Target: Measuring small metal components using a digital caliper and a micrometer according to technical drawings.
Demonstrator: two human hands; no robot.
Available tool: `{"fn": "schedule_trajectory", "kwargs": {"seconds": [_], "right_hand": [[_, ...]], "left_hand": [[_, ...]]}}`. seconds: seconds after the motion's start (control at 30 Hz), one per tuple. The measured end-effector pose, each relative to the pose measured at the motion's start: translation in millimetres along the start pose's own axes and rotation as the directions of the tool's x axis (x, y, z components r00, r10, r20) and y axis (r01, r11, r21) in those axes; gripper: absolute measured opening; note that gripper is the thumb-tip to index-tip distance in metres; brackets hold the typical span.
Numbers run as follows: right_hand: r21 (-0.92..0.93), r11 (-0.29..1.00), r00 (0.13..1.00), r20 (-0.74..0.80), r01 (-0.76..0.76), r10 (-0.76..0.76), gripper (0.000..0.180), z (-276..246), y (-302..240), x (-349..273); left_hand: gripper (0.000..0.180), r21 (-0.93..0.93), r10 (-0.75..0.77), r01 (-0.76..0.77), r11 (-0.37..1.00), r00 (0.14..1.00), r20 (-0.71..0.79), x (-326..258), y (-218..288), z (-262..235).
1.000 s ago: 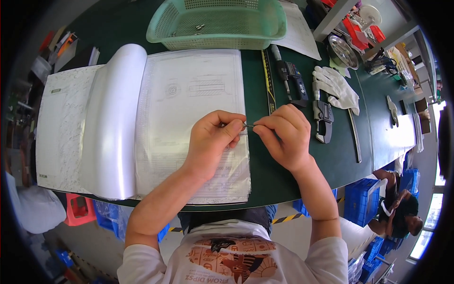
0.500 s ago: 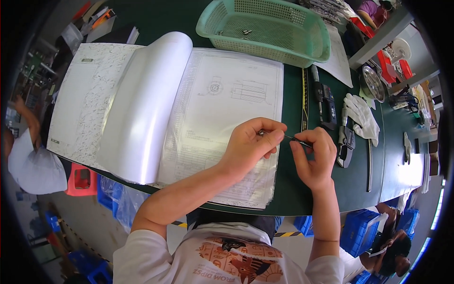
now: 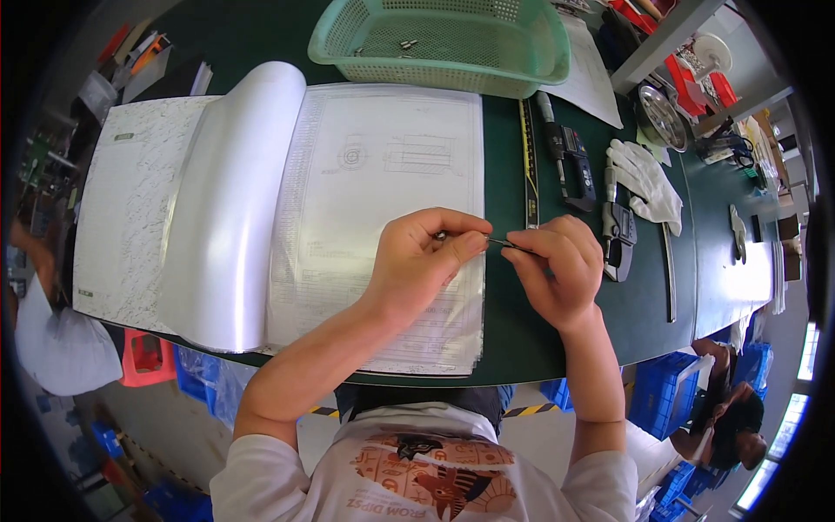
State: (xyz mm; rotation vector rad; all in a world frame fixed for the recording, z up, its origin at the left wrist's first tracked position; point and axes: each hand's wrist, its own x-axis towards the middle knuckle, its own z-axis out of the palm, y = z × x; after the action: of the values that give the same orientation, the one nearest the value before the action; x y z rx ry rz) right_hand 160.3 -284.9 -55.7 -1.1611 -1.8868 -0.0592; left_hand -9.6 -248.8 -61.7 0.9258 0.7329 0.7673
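A: Item one, the hands?
B: Left hand (image 3: 424, 261) curled, fingertips pinching a small metal part (image 3: 441, 235) at its thumb. Right hand (image 3: 561, 265) clenched around a thin dark pin-like tool (image 3: 509, 246), whose tip runs toward the left fingertips. Whether tip and part touch cannot be told.

A: Beneath them?
B: Open binder of technical drawings (image 3: 383, 174) in clear sleeves, lying under the left hand on the green tabletop (image 3: 522, 339).

A: Beyond the hands?
B: Green mesh basket (image 3: 435, 39), well beyond both hands, a few small metal pieces (image 3: 405, 43) inside. Steel ruler (image 3: 527, 161) just beyond the right hand.

A: To the right?
B: Two digital calipers (image 3: 574, 161), one just beside the right hand; white work gloves (image 3: 645, 183) past them.
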Motion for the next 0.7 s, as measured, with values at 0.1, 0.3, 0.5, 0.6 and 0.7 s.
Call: {"fn": "schedule_trajectory", "kwargs": {"seconds": [0.1, 0.3, 0.5, 0.6, 0.7], "right_hand": [[-0.045, 0.999, 0.999, 0.035, 0.001, 0.0, 0.014, -2.1, -1.2, 1.3], [-0.127, 0.992, 0.996, 0.09, -0.012, 0.023, 0.014, -4.6, -1.0, -1.6], [-0.047, 0.992, 0.984, 0.132, -0.119, 0.124, 0.015, -7.7, -4.8, 4.5], [-0.015, 0.991, 0.985, 0.109, -0.136, 0.137, 0.015, -7.0, -5.3, 4.8], [-0.092, 0.995, 0.99, 0.129, -0.036, 0.048, 0.013, -7.7, 0.2, -1.8]], "left_hand": [[0.014, 0.04, 0.017, -0.016, 0.999, 0.999, -0.028, -0.5, 1.0, 4.1], [0.012, 0.098, 0.021, -0.02, 0.995, 1.0, -0.016, 0.2, 1.9, 5.3], [0.012, 0.232, 0.196, -0.186, 0.955, 0.98, -0.021, 0.6, -2.2, 0.2], [0.013, 0.178, 0.089, -0.075, 0.981, 0.994, -0.071, 1.6, 4.6, 5.3], [0.013, 0.183, 0.144, -0.14, 0.973, 0.99, -0.009, 2.5, -5.1, 2.0]]}}
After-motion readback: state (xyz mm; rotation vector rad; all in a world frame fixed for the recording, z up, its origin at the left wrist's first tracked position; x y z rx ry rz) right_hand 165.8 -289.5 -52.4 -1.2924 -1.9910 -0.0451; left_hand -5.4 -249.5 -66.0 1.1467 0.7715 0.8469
